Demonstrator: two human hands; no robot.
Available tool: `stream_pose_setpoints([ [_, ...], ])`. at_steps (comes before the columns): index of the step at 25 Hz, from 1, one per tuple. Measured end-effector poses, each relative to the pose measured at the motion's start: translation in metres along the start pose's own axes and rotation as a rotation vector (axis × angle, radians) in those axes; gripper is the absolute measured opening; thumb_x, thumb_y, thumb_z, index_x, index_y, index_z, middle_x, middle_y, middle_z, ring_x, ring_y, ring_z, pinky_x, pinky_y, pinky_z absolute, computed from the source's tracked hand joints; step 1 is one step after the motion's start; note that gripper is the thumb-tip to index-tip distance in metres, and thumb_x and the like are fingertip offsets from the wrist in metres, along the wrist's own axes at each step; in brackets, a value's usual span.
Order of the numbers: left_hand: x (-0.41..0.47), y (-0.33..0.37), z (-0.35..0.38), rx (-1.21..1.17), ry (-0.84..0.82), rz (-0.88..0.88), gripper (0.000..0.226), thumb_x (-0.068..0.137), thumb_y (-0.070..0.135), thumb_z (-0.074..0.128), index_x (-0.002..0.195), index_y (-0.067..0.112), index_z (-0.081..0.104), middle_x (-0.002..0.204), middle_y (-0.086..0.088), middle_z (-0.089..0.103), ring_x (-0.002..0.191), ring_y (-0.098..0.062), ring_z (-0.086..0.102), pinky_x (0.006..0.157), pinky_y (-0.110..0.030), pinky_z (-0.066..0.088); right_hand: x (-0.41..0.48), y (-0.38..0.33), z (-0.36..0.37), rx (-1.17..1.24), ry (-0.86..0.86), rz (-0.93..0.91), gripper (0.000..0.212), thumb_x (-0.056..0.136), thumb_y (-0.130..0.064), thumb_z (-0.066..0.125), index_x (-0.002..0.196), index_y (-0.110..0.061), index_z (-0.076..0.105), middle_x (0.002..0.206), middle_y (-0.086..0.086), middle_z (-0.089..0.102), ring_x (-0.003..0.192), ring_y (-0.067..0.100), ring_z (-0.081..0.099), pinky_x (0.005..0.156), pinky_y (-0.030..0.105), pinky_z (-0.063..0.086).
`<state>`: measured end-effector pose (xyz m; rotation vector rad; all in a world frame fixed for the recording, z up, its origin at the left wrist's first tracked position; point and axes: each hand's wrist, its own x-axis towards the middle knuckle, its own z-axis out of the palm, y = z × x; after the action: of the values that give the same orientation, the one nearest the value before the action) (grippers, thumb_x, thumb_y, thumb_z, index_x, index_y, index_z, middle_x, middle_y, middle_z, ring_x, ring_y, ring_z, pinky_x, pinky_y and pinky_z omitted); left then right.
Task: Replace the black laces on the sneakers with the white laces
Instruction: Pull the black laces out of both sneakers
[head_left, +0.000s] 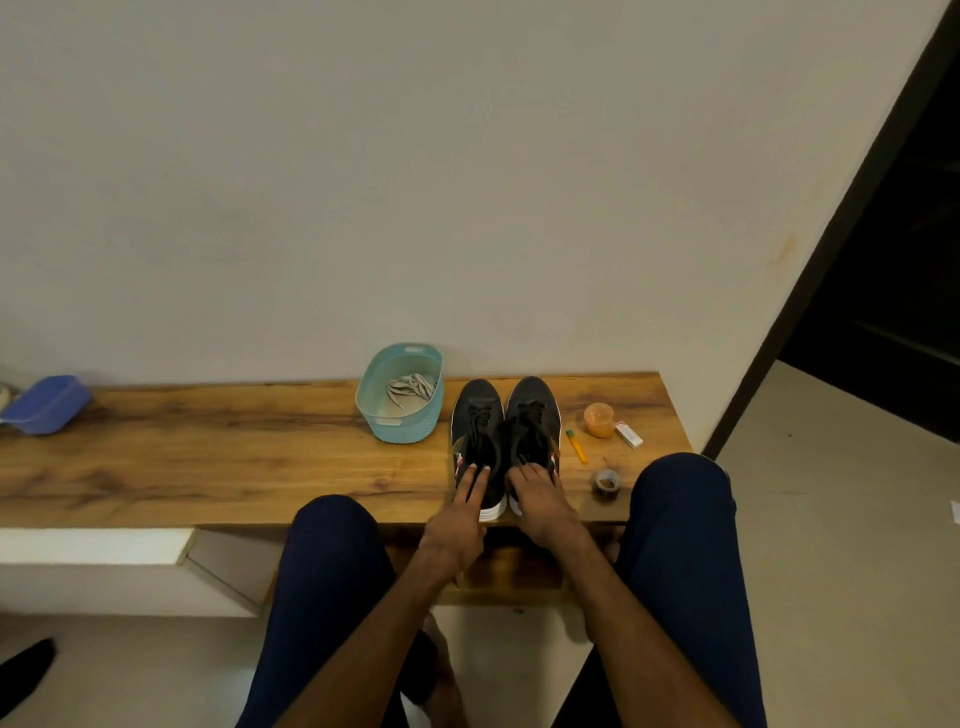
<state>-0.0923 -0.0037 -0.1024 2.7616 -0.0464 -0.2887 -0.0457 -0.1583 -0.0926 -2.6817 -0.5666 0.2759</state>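
Observation:
Two black sneakers stand side by side on the wooden bench (208, 452), toes toward the wall, both laced in black. My left hand (460, 512) rests on the heel of the left sneaker (478, 415) with its fingers straight. My right hand (537, 499) lies over the heel opening of the right sneaker (532, 410), fingers curled at the collar by the black lace ends. Whether it pinches a lace is not clear. The white laces (411, 388) lie bundled inside a teal basket (379, 410) left of the sneakers.
Right of the sneakers are an orange cup (599, 420), a small white box (629, 435), a yellow-and-green pen (577, 447) and a dark tape roll (607, 483). A blue lidded box (47, 404) sits at the bench's far left. My knees frame the bench edge.

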Motion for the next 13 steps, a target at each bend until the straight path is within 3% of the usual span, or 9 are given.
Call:
stream_pose_setpoints([
  [4, -0.002, -0.001, -0.004, 0.037, -0.010, -0.003, 0.095, 0.093, 0.014, 0.059, 0.156, 0.033, -0.010, 0.164, 0.007, -0.014, 0.144, -0.022, 0.032, 0.090, -0.033, 0.056, -0.003, -0.006, -0.005, 0.019, -0.018, 0.014, 0.044, 0.091, -0.017, 0.059, 0.133, -0.018, 0.046, 0.146, 0.003, 0.043, 0.144, 0.022, 0.026, 0.121, 0.048, 0.013],
  [9, 0.001, -0.009, -0.009, 0.170, -0.031, 0.018, 0.086, 0.098, 0.030, 0.055, 0.156, 0.033, -0.009, 0.166, 0.005, -0.002, 0.132, -0.024, 0.047, 0.091, -0.042, 0.055, 0.000, -0.010, -0.004, 0.025, -0.042, 0.034, 0.046, 0.087, -0.008, 0.060, 0.130, -0.018, 0.046, 0.146, 0.002, 0.042, 0.145, 0.022, 0.023, 0.121, 0.051, 0.013],
  [13, 0.007, -0.015, -0.024, 0.164, 0.015, 0.055, 0.066, 0.102, 0.046, 0.041, 0.157, 0.026, 0.011, 0.163, 0.004, 0.021, 0.133, -0.020, 0.046, 0.101, -0.040, 0.047, 0.007, -0.009, -0.008, 0.019, -0.087, 0.067, 0.040, 0.090, -0.009, 0.056, 0.127, -0.023, 0.046, 0.138, 0.000, 0.049, 0.137, 0.021, 0.036, 0.119, 0.050, 0.019],
])
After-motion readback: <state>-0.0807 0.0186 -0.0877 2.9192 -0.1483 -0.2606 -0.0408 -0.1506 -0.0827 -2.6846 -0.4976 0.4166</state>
